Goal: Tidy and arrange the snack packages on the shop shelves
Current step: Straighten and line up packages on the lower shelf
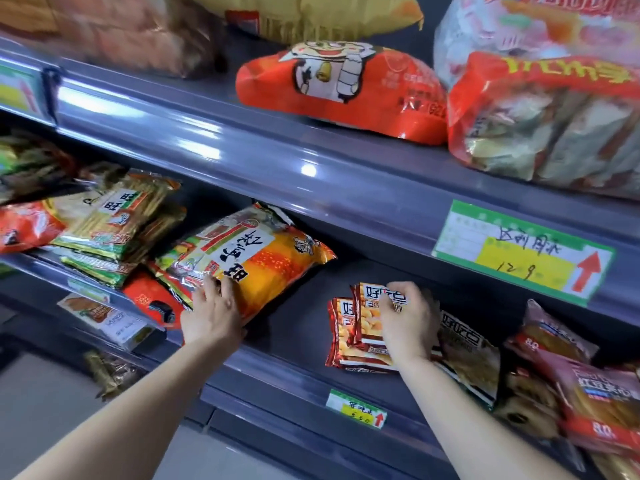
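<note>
On the middle shelf (298, 327) lies a large orange and silver snack bag (263, 258). My left hand (213, 311) rests on its near end, fingers fairly straight on the wrapper. To the right stand small red-brown snack packs (353, 327) in a short row. My right hand (408, 320) grips the top of the front pack, fingers curled over its edge. A similar pack (467, 355) lies tilted just right of that hand.
Green and gold packs (114, 220) are stacked at the left of the shelf, red bags (20, 226) beside them. The upper shelf carries a big red cartoon bag (346, 88) and a red bundle (547, 116). Pink packs (588, 393) crowd the lower right. Price tags (523, 251) hang on shelf edges.
</note>
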